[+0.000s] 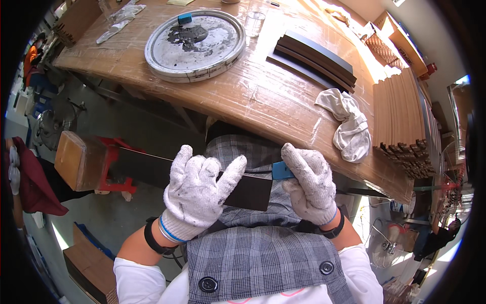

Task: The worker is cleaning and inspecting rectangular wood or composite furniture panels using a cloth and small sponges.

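Observation:
My left hand, in a stained white knit glove, lies across a long dark board. Its fingers bend over the board's far edge, with thumb and little finger spread out; their tips are partly hidden. My right hand, gloved alike, pinches a small blue block against the board's right end corner. The board runs left over my lap to a red clamp-like bracket beside a wrapped wooden block.
On the plastic-covered table stand a round grey lid with black paste and another blue block, a glass, dark strips, a white cloth and stacked brown boards. Another person appears far left.

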Motion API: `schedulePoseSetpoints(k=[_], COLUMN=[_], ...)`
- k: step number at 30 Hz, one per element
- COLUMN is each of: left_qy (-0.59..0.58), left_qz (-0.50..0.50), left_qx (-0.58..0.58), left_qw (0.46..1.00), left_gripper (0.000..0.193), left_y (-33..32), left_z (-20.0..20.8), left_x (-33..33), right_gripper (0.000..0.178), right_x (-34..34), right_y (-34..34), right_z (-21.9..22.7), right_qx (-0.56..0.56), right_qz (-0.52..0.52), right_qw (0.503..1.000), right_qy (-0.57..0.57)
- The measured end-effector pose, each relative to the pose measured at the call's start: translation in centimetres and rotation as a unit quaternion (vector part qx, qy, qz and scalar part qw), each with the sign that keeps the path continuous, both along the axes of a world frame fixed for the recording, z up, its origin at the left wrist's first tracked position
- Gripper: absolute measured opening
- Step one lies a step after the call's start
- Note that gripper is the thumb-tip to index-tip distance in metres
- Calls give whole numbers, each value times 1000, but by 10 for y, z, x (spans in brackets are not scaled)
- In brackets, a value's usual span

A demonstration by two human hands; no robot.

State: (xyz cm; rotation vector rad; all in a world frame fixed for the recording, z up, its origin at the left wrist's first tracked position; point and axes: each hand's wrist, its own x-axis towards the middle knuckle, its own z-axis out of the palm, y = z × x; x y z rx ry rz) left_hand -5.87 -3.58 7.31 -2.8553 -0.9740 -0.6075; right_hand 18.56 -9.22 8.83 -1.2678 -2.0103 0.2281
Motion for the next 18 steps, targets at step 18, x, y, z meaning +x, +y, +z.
schedulePoseSetpoints(k=[18], left_qy=[21], left_qz=[8], left_qx=[12], left_qw=[1000], left_gripper=[55], left_y=[-4], left_z=[0], left_x=[1], right_gripper=[57], right_x=[-2], right_y=[-3], right_z=[10], right_qx=[5], right_qz=[23], right_qw=[998], right_qy=[-61])
